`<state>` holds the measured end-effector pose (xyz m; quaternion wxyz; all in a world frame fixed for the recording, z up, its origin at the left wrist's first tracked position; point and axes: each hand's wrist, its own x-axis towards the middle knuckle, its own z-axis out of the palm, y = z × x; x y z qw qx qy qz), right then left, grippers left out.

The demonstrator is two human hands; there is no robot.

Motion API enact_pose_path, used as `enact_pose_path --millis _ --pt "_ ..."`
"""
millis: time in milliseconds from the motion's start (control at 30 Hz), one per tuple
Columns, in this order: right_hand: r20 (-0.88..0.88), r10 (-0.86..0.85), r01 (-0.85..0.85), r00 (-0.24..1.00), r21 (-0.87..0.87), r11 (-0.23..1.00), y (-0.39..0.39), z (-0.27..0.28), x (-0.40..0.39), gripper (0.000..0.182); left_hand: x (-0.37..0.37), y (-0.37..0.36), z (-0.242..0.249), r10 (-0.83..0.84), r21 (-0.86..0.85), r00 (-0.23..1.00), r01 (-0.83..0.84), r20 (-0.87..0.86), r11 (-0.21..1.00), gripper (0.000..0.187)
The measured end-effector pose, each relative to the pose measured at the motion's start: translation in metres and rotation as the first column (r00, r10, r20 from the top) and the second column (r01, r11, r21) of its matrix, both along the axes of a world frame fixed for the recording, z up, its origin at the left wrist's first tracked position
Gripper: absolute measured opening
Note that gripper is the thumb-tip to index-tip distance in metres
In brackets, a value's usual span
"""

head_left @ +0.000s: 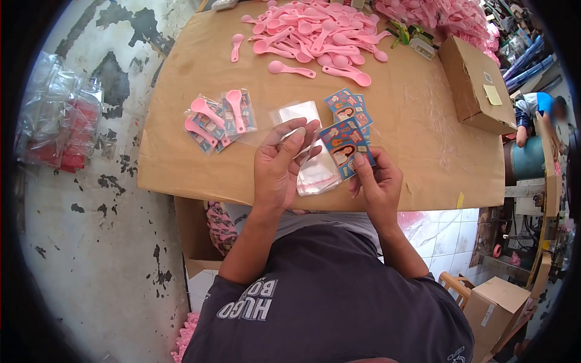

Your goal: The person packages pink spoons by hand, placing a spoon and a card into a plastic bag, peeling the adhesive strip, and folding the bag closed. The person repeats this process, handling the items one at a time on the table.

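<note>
My left hand (283,158) pinches a thin clear plastic bag between thumb and fingers; its film is hard to make out. In my right hand (378,176) is a blue printed card (346,149), gripped by its lower right corner, with its left edge close to the bag. Beneath the hands lies a stack of clear plastic bags (318,175). More blue cards (358,107) rest just behind the held one. To the left, several bagged cards carry pink spoons (207,111) on top.
A large heap of pink spoons (318,30) covers the back of the brown paper-covered table (423,172). A cardboard box (478,85) stands at the right edge, near a green-and-black item (404,33). Another person (535,112) is at the far right. Plastic-wrapped packs (66,121) lie at far left.
</note>
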<state>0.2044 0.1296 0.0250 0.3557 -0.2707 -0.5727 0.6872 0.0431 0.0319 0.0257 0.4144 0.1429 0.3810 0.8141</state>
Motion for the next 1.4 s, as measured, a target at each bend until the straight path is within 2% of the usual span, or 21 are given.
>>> enact_pose_path --millis 100,267,333,467,533,633,733,867,933,1067,1167,1233,1367,1400 --pt "0.021 0.102 -0.100 0.995 -0.052 0.994 0.000 0.000 0.001 0.019 0.001 0.002 -0.001 -0.005 0.024 1.000 0.006 -0.020 1.000 0.030" --pt "-0.031 0.087 -0.090 0.996 -0.095 0.991 -0.003 0.002 -0.002 0.019 0.006 0.007 0.000 -0.051 0.052 0.998 0.053 -0.033 0.997 0.031" --pt "-0.026 0.084 -0.087 0.996 -0.125 0.988 -0.001 -0.001 -0.003 0.019 0.006 0.009 0.002 -0.071 0.070 0.996 0.067 0.052 0.995 0.032" --pt "0.017 0.121 -0.118 0.993 -0.099 0.988 -0.005 0.001 0.000 0.019 0.009 0.008 0.000 -0.097 0.043 0.995 0.095 0.038 0.995 0.033" --pt "0.113 0.225 -0.220 0.968 -0.057 0.974 -0.002 0.005 0.001 0.019 0.010 0.009 -0.001 -0.125 0.059 0.991 0.128 -0.050 0.990 0.033" --pt "0.168 0.270 -0.263 0.948 -0.063 0.963 0.004 0.007 0.003 0.020 0.012 0.006 0.000 -0.116 0.035 0.989 0.120 -0.086 0.992 0.033" --pt "0.108 0.334 -0.324 0.936 -0.103 0.941 0.012 0.006 0.002 0.022 0.014 0.004 0.001 -0.150 0.012 0.978 0.153 -0.146 0.988 0.033" --pt "-0.013 0.248 -0.248 0.969 -0.121 0.961 0.005 0.016 -0.007 0.022 0.020 0.002 0.006 -0.186 -0.036 0.973 0.183 -0.134 0.983 0.033" --pt "-0.060 0.188 -0.194 0.980 -0.129 0.972 0.005 0.009 -0.008 0.021 0.022 0.002 0.006 -0.127 0.002 0.976 0.130 -0.178 0.992 0.034" --pt "-0.030 0.208 -0.210 0.978 -0.174 0.962 0.002 0.004 -0.006 0.019 0.029 0.001 0.005 -0.126 0.007 0.981 0.128 -0.145 0.992 0.035" --pt "-0.086 0.175 -0.183 0.981 -0.096 0.978 -0.001 0.003 -0.010 0.018 0.038 0.002 0.005 -0.149 -0.014 0.981 0.148 -0.127 0.989 0.036" --pt "-0.066 0.151 -0.155 0.986 -0.069 0.985 0.000 -0.002 -0.012 0.019 0.040 -0.001 0.009 -0.150 -0.071 0.969 0.139 -0.195 0.988 0.039" --pt "-0.088 0.148 -0.156 0.985 -0.096 0.983 -0.009 -0.007 -0.018 0.020 0.044 -0.001 0.002 -0.060 -0.010 0.959 0.059 -0.276 0.998 0.044" --pt "-0.137 0.163 -0.185 0.977 -0.173 0.967 -0.010 -0.010 -0.018 0.020 0.041 -0.003 0.000 -0.090 -0.040 0.952 0.082 -0.294 0.996 0.048"
